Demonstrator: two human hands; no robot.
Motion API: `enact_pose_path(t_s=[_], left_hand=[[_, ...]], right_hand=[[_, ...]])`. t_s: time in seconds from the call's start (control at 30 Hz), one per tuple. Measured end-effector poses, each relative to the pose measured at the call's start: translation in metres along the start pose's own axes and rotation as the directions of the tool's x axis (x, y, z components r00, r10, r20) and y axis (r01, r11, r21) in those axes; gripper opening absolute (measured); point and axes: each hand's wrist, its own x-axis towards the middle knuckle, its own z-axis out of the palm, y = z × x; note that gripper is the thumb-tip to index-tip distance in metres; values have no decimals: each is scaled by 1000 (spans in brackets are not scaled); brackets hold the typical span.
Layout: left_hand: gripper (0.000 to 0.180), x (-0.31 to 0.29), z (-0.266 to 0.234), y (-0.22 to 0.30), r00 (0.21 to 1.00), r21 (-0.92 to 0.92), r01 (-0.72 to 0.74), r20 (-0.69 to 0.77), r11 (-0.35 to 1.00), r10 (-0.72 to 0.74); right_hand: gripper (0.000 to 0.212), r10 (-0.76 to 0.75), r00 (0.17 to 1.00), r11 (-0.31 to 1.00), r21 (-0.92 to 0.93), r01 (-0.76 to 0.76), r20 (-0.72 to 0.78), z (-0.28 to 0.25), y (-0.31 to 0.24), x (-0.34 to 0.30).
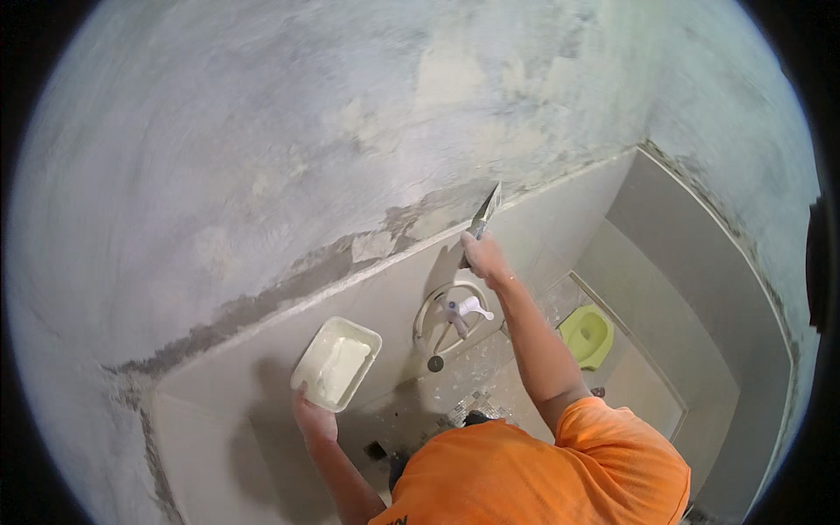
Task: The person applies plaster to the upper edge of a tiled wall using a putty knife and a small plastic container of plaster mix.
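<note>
My left hand (315, 415) grips the lower edge of a cream plastic tray (374, 343), its fingers closed on the rim. A pale, wet-looking paste (336, 371) covers the tray's bottom. In my right hand (484, 259) is a putty knife (490, 205), held by its handle with the blade pointing up. The blade is at the plastered wall (262, 157), just above the tile's top edge; whether it touches cannot be made out. Along that edge runs a rough, darker grey strip (297, 282) with lighter patches.
Below my right hand, a white tap (464, 310) and a coiled hose (427, 325) stick out from the tiled wall. A green squat toilet (587, 337) is set in the floor at the right. A dark floor drain (375, 451) lies beside my left forearm.
</note>
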Motion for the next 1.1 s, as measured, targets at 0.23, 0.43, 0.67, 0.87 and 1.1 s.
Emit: enact_pose_path(t_s=[0.23,0.43,0.67,0.87,1.1], left_hand=[[56,-48,-43,22,983,-56,-7,-182,998,-4],[57,-42,-70,52,974,-14,-14,-228,1000,10],[56,8,-65,63,999,-32,33,9,999,-33],[48,8,-14,52,872,842,-485,447,235,201],[39,1,49,26,920,306,-203,384,930,75]], right_hand=[[55,-103,977,993,-40,112,186,110,-37,-89],[53,-291,930,940,-115,322,226,208,-6,-143],[60,-214,864,956,-86,281,455,198,-4,-207],[57,-75,973,993,-77,93,218,70,-23,-167],[43,-16,989,995,91,30,-150,-29,-30,-58]])
